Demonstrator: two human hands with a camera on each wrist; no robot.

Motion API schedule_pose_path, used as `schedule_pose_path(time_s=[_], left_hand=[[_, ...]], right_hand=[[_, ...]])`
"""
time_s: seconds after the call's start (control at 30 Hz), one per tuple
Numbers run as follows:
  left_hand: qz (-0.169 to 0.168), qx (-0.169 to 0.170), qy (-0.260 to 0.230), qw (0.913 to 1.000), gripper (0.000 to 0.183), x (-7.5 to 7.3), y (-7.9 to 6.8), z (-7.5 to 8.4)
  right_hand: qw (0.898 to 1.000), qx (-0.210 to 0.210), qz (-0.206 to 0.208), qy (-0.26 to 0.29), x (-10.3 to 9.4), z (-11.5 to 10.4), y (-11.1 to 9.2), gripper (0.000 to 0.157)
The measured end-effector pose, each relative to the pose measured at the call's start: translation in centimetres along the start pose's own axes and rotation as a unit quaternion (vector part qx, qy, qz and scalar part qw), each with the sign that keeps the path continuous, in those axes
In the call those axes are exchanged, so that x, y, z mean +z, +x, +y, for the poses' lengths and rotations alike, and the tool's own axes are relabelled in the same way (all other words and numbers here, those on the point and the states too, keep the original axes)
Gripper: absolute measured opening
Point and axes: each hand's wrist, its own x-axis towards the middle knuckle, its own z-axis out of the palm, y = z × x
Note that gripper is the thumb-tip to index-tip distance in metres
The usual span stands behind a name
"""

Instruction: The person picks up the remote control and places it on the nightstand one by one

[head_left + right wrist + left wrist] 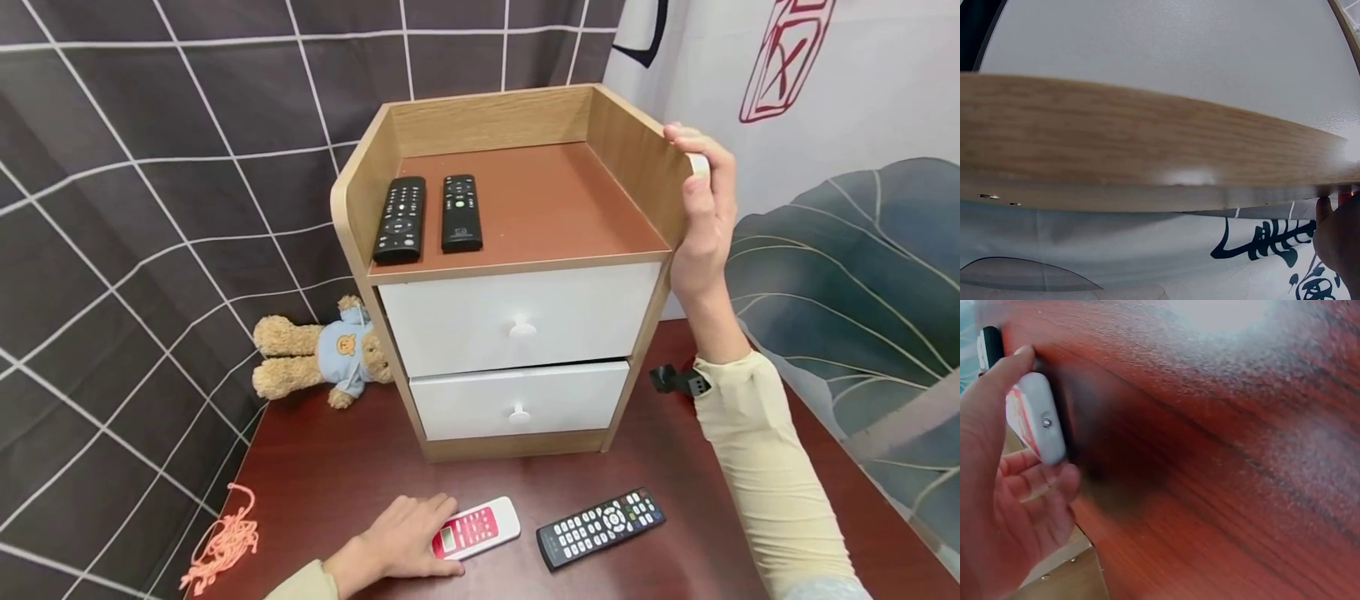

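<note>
My left hand (408, 540) lies at the table's front edge and grips the left end of a white remote with a pink face (480, 527). In the left wrist view the thumb sits on one side of the white remote (1035, 422) and the fingers (1047, 481) curl under the other. My right hand (705, 196) is raised and holds the front top corner of the right side wall of a small wooden cabinet (637, 158). The right wrist view shows that wooden wall (1147, 144) close up, with fingertips (1338, 240) at its edge.
The cabinet has two white drawers (517, 321), both closed, and two black remotes (431, 217) on its brown top. A third black remote (600, 527) lies on the dark red table (337, 467). A teddy bear (322, 354) and orange string (225, 542) lie at the left.
</note>
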Motion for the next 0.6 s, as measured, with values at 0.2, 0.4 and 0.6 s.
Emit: schedule_pose_path(time_s=[0.2,0.4,0.6], left_hand=[[0.028,0.008,0.008,0.9996,0.056,0.2,0.1,0.1],[0.082,0.026,-0.003,0.9963,0.051,-0.5,0.6,-0.1],[0.112,0.027,-0.078,0.9903,0.046,-3.3,1.7,0.3]], right_hand=[[1.0,-0.001,-0.005,0.007,-0.2,0.4,0.0,0.032],[1.0,-0.002,-0.003,0.004,-0.3,0.3,0.0,0.031],[1.0,0.006,-0.001,0.006,0.0,-0.3,0.0,0.03]])
